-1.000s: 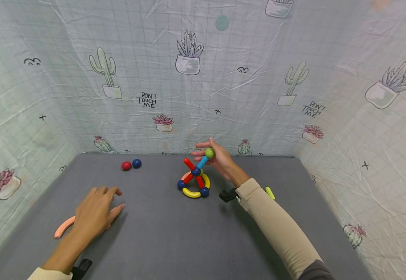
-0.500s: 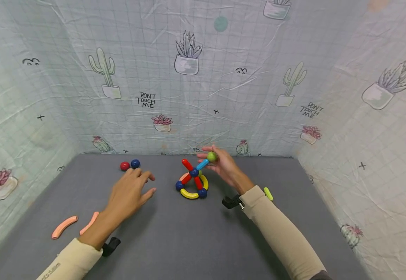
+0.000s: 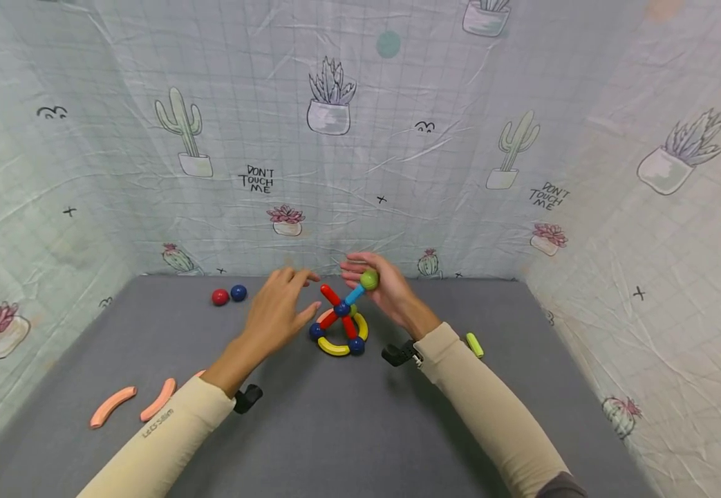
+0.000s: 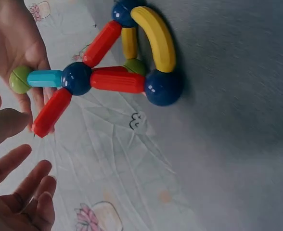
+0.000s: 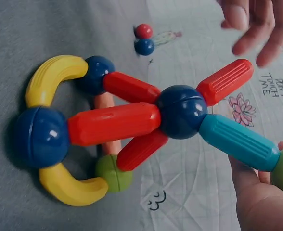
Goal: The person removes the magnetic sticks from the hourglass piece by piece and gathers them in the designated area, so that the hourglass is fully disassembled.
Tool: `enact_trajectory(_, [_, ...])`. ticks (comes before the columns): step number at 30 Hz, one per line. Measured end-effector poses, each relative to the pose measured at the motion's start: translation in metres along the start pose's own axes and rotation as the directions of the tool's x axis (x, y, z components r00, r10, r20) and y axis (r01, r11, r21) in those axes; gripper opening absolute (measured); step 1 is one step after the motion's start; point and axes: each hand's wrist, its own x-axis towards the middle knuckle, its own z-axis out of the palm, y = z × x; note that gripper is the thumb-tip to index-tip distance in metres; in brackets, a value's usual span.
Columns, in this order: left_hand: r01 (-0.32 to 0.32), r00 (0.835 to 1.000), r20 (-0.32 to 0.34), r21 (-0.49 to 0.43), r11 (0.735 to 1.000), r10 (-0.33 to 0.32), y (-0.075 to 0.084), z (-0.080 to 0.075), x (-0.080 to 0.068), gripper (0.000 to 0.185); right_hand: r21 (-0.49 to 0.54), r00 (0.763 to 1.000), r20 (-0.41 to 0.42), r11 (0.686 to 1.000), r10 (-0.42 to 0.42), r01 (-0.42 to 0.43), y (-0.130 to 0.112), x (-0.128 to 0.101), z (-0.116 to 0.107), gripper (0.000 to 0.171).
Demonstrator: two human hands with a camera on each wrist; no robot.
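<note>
A toy structure of magnetic balls and sticks stands mid-table. Its ring has curved yellow sticks (image 3: 334, 346), a salmon stick, blue balls (image 3: 357, 345) and a green ball. Red sticks (image 5: 115, 124) slope up from the ring to a central blue ball (image 3: 342, 308). From that ball a free red stick (image 3: 330, 295) points up left, and a light-blue stick (image 3: 355, 295) ends in a green ball (image 3: 369, 279). My right hand (image 3: 392, 294) is spread around that green ball, fingers extended behind it. My left hand (image 3: 276, 304), empty and loosely spread, is beside the free red stick's tip.
A red ball (image 3: 220, 297) and a blue ball (image 3: 238, 292) lie at the back left. Salmon curved sticks (image 3: 113, 407) are at the front left, one partly under the left sleeve. A yellow-green stick (image 3: 475, 345) lies right of the structure. Printed cloth (image 3: 335, 166) walls the table.
My left hand has moved right and away from me, from the salmon sticks to beside the structure. My right hand has stayed at the green ball, shifting only slightly.
</note>
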Motion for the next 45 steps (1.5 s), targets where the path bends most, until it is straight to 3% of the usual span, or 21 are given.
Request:
enact_trajectory(7, [0.036,0.999,0.016,-0.102,0.994,-0.035,0.003,0.012,0.012,0.035,0.101,0.998,-0.032,0.993,-0.061,0.063,0.004,0.012,0.009,0.051])
enact_trajectory(11, [0.041,0.999,0.015,-0.106,0.994,-0.04,0.004,0.014,0.015,0.032,0.161,0.995,-0.043,0.983,-0.087,0.093,0.006,0.016,0.013,0.052])
enact_trajectory(17, [0.02,1.0,-0.009,-0.095,0.995,-0.021,0.007,0.015,0.022,0.032,0.161,0.993,-0.041,0.98,-0.11,0.115,0.009,0.017,0.015,0.055])
enact_trajectory(24, [-0.074,0.997,-0.03,-0.033,0.997,0.073,0.02,0.018,0.041,0.047,0.161,0.995,-0.061,0.983,-0.084,0.093,0.011,0.016,0.015,0.057])
enact_trajectory(33, [-0.215,0.972,-0.091,0.019,0.977,0.215,0.029,0.031,0.057,0.043,0.151,0.996,-0.043,0.984,-0.084,0.09,0.015,0.018,0.017,0.065])
enact_trajectory(45, [-0.212,0.972,-0.103,0.011,0.977,0.212,0.029,0.035,0.059,0.039,0.207,0.997,-0.033,0.976,-0.07,0.075,0.021,0.009,0.014,0.052])
